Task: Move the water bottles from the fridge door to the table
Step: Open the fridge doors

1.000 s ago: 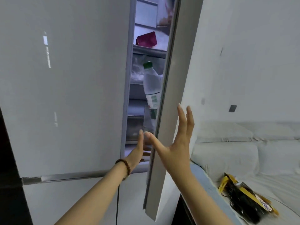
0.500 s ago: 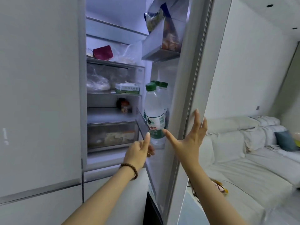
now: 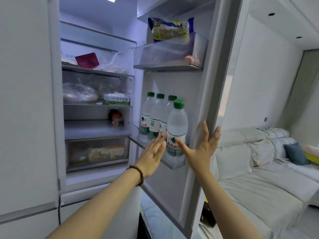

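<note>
Several clear water bottles with green caps stand upright in a row in the lower shelf (image 3: 168, 163) of the open fridge door (image 3: 212, 104). The nearest bottle (image 3: 177, 125) is in front, the farthest (image 3: 146, 116) at the left. My left hand (image 3: 153, 153) is open, fingers spread, just left of the nearest bottle, with its fingertips in front of the bottles' labels. My right hand (image 3: 202, 149) is open too, its thumb at the nearest bottle's label and its fingers resting along the door's edge. Neither hand holds anything.
An upper door bin (image 3: 165, 54) holds a yellow and blue bag. The fridge shelves (image 3: 96, 104) at left carry bags, a green and white carton, a red pouch, a jar and a drawer. A white sofa (image 3: 259, 178) with cushions lies right of the door.
The fridge door has swung wide open and the whole row of bottles has come into sight. Both hands have moved in toward the nearest bottle.
</note>
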